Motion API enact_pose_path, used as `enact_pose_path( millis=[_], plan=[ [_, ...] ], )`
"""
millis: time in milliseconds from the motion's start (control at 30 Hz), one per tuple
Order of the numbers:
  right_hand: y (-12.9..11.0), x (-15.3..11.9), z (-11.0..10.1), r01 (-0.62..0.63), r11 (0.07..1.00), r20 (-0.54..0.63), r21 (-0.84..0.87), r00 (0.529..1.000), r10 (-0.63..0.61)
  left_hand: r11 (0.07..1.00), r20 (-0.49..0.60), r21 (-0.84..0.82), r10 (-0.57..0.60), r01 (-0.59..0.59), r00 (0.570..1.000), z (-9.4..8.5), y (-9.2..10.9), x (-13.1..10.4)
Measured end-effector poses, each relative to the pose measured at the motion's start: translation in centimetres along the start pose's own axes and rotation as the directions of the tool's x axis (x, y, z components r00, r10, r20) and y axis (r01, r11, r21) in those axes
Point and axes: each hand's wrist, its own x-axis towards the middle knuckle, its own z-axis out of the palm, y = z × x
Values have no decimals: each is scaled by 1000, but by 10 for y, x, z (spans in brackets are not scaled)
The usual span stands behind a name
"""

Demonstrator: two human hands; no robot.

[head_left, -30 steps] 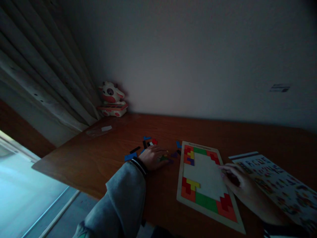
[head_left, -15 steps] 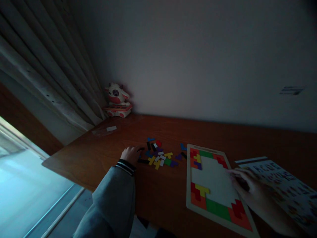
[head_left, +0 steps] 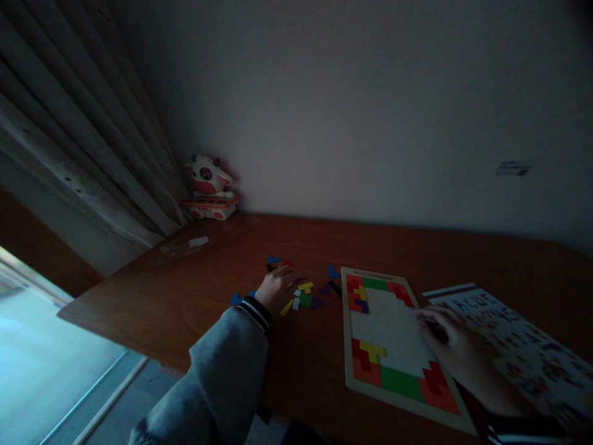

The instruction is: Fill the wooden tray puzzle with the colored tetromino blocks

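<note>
My left hand (head_left: pixel 277 289) is over the loose puzzle pieces, fingers stretched toward the right and apart, covering part of the heap. Beside its fingertips lie a yellow piece (head_left: pixel 306 287), a green piece (head_left: pixel 306 300) and a small white piece (head_left: pixel 296 303). My right hand (head_left: pixel 447 337) rests over the right edge of the wooden puzzle board (head_left: pixel 346 346), with thumb and index finger pinched together; whatever is between them does not show. Colored pieces fill the board's top and bottom areas, among them a long green one (head_left: pixel 398 386), around a bare middle.
A printed sheet (head_left: pixel 504 340) lies right of the board, partly under my right forearm. At the back left stands a cow toy with a keyboard (head_left: pixel 210 188). A clear plastic bag with a white label (head_left: pixel 199 241) lies in front of it. A curtain (head_left: pixel 88 142) hangs at left.
My left hand has moved right from the heap's left side onto the pieces, and blue pieces now show to its left. My right hand stays over the board's edge. The view has shifted slightly.
</note>
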Motion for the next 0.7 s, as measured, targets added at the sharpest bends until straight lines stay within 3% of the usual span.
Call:
enact_pose_path(
  millis=[100, 233, 333, 500, 700],
  plan=[
    [-3, 0, 0, -9, 1000, 4, 23, 1000, 9, 980, 76, -89, 183, -176, 980, 18, 29, 19],
    [-5, 0, 0, 3, 999, 9, 40, 1000, -3, 977, 220, -111, 205, -184, 954, 38, 56, 33],
    [-5, 0, -1, 8, 999, 37, 41, 999, -10, 983, 276, -44, 183, -178, 943, 42, 57, 35],
    [-6, -1, -1, 3, 1000, 34, 28, 999, -4, 994, 273, 63, 65, -86, 960, 39, 47, 36],
    [-8, -1, 0, 17, 1000, 19, 14, 1000, -17, 992, 190, -109, 89, -69, 978, 44, 55, 50]
  ],
)
